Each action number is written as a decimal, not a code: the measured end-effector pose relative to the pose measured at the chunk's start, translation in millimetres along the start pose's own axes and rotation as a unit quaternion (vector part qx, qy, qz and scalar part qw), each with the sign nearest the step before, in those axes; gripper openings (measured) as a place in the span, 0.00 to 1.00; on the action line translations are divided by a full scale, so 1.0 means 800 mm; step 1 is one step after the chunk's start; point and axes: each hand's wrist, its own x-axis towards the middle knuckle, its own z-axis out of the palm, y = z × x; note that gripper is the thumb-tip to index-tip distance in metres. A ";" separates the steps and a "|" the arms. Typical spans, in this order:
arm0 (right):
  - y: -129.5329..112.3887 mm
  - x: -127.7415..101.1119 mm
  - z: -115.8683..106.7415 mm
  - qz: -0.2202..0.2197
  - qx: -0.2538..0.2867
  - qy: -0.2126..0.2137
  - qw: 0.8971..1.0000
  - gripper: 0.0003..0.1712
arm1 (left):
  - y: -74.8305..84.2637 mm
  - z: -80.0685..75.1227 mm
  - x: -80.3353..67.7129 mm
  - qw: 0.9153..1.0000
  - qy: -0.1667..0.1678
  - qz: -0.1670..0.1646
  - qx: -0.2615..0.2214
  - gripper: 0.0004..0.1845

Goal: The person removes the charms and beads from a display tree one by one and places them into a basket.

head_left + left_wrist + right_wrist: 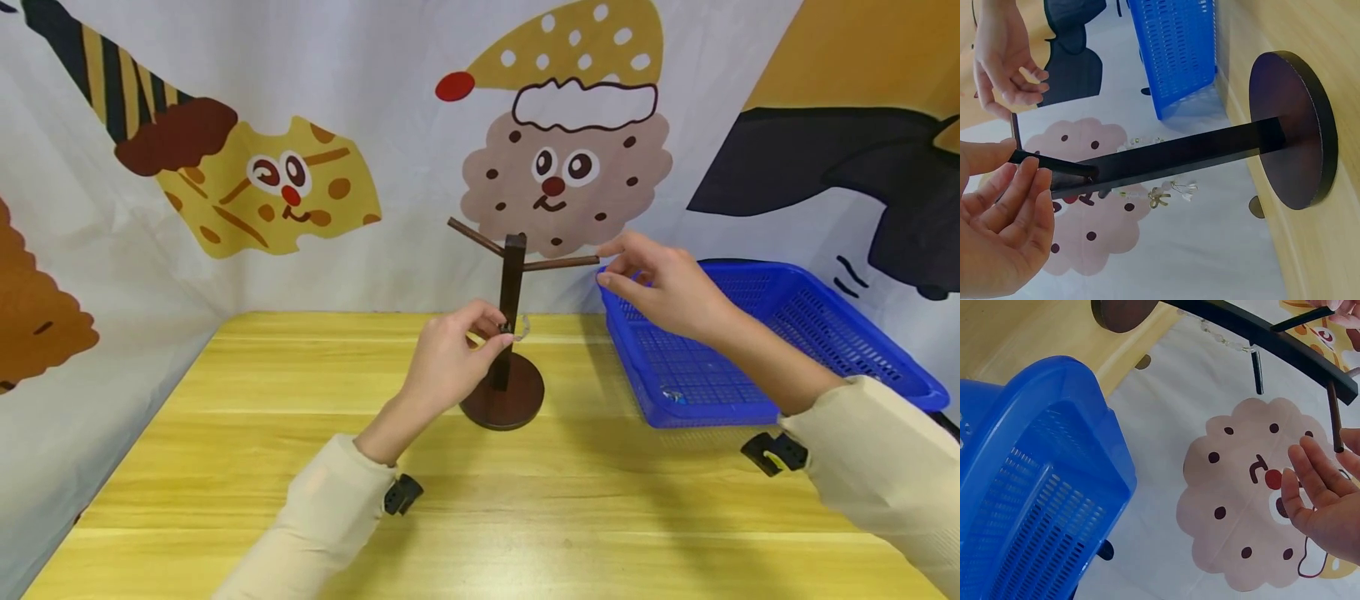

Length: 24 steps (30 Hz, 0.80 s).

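A dark wooden stand (512, 283) with a round base (495, 408) and side pegs stands upright on the table. My left hand (457, 354) pinches the end of the peg (1054, 164) that points toward me. A clear beaded bracelet (1163, 189) with a gold bow charm hangs from a peg behind the post, partly hidden by it. Beside the tip of the upper right peg (562, 263) is my right hand (671, 287), its fingers loosely bent and thumb apart. Whether a fingertip touches that peg I cannot tell.
A blue plastic basket (648, 392) stands right of the stand, under my right forearm. Inside it lies a small shiny item (672, 396), too small to identify. Behind the wooden table (300, 417) hangs a white cloth (405, 275) printed with cartoon biscuits.
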 end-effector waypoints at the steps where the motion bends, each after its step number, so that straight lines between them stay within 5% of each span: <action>1: 0.000 -0.001 0.000 -0.003 0.001 0.001 1.000 0.10 | -0.001 0.000 0.000 1.000 0.001 0.000 0.001 0.06; 24: -0.008 -0.013 -0.006 -0.002 -0.001 0.016 1.000 0.04 | -0.004 0.000 0.002 0.999 0.021 0.030 0.012 0.04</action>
